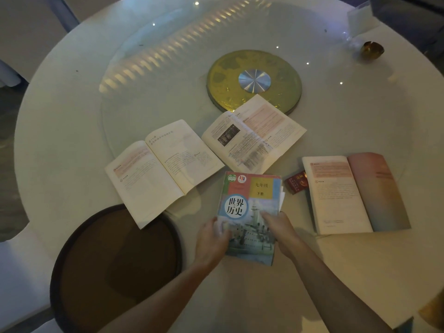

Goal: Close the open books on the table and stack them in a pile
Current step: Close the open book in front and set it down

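Observation:
A closed textbook (252,200) with a colourful cover and a ship picture lies at the near middle of the round white table (60,131). My left hand (211,239) grips its lower left edge. My right hand (281,229) rests on its lower right part, fingers on the cover. Three books lie open face up: one (163,169) to the left, one (254,135) behind the closed book, and one (355,193) to the right with a pink page.
A glass turntable (144,97) with a gold disc (254,80) at its hub covers the table's middle. A small red box (296,183) lies by the right book. A dark round stool seat (117,263) sits near left. A gold ornament (371,50) stands far right.

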Action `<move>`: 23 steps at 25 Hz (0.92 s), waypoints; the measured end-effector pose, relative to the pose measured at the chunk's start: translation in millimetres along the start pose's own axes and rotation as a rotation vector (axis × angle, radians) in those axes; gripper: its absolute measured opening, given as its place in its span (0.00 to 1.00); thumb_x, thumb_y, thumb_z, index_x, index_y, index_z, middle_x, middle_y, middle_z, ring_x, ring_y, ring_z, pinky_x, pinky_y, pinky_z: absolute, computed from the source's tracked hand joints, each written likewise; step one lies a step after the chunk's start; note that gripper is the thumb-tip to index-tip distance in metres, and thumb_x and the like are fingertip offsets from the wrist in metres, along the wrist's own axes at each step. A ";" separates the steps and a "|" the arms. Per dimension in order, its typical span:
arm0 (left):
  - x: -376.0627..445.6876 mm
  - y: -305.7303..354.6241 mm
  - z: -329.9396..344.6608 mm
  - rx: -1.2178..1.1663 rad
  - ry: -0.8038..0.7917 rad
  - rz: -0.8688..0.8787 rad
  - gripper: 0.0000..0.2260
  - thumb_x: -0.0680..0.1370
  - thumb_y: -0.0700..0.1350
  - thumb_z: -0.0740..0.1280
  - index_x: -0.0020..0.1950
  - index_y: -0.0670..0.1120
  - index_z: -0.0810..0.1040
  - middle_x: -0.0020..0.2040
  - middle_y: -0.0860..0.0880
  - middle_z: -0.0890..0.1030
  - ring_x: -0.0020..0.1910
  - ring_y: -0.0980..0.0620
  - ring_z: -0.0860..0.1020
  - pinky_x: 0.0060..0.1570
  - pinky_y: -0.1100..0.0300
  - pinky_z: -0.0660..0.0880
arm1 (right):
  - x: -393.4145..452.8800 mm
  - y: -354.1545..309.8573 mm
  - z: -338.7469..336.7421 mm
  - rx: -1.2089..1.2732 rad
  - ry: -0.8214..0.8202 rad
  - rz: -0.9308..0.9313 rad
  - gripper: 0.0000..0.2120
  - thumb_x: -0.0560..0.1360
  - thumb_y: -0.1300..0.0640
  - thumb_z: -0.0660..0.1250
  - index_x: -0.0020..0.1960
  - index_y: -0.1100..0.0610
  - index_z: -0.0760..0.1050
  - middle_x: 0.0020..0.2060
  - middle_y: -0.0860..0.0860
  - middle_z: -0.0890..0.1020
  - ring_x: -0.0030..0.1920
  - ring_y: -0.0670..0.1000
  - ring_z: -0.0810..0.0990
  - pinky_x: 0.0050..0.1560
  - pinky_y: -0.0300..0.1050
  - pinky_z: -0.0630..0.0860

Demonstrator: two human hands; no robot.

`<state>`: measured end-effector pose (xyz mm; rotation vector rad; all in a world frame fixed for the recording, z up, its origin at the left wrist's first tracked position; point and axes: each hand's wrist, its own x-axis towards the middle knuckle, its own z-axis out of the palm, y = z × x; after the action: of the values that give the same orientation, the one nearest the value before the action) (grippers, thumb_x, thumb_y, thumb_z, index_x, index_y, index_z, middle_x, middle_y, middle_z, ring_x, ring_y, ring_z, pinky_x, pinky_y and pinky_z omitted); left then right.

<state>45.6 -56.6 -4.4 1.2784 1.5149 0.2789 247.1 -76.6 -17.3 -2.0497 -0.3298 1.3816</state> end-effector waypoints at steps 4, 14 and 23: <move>27.4 -27.3 -5.1 0.146 0.052 -0.098 0.30 0.79 0.54 0.68 0.78 0.44 0.67 0.73 0.43 0.70 0.70 0.44 0.71 0.70 0.43 0.71 | 7.5 17.4 -3.1 -0.142 0.140 -0.051 0.21 0.76 0.52 0.68 0.66 0.58 0.68 0.59 0.59 0.77 0.48 0.55 0.82 0.40 0.53 0.84; 83.0 20.4 -5.6 0.037 -0.034 -0.065 0.17 0.80 0.43 0.63 0.69 0.44 0.75 0.64 0.44 0.72 0.64 0.44 0.75 0.52 0.56 0.81 | 36.0 0.4 -12.4 -0.080 0.194 -0.203 0.10 0.76 0.53 0.67 0.41 0.59 0.78 0.36 0.57 0.82 0.36 0.55 0.80 0.36 0.47 0.73; 90.7 10.9 -7.8 -0.185 -0.087 -0.015 0.11 0.81 0.42 0.67 0.62 0.49 0.81 0.51 0.48 0.85 0.49 0.53 0.84 0.36 0.68 0.79 | 52.6 -5.1 -16.3 -0.136 0.077 -0.364 0.15 0.76 0.59 0.63 0.58 0.51 0.84 0.51 0.57 0.85 0.51 0.60 0.83 0.47 0.53 0.80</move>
<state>59.9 24.7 -44.3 1.1184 1.3909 0.3407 284.4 -50.8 -49.0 -2.0183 -0.7404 1.0811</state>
